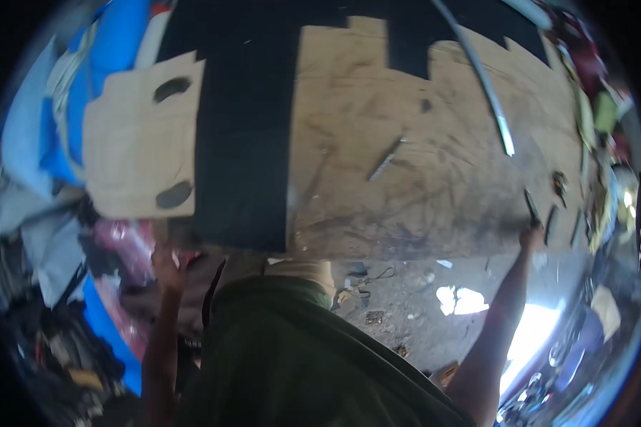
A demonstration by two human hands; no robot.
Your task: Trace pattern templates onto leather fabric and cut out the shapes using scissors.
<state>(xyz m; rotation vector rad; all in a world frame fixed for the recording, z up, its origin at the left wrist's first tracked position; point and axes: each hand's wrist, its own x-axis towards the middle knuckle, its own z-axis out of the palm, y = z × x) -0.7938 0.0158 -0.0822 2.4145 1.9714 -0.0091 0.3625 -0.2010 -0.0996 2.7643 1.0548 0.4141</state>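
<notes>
My right hand is at the near right edge of the work surface, fingers closed around the lower end of a slim dark tool with a pointed tip; its exact kind is unclear. My left hand is just off the near left edge, smeared by motion, its fingers hard to read. Beyond it lies a pale cardboard template with two oval holes. The template's right edge meets a black sheet that runs away from me. Brown cardboard with a notched far edge covers the middle and right.
A thin metallic marker-like stick and a long metal strip lie on the brown cardboard. Scissors-like handles and a dark slim tool rest at the right. Blue bags crowd the left; debris litters the floor.
</notes>
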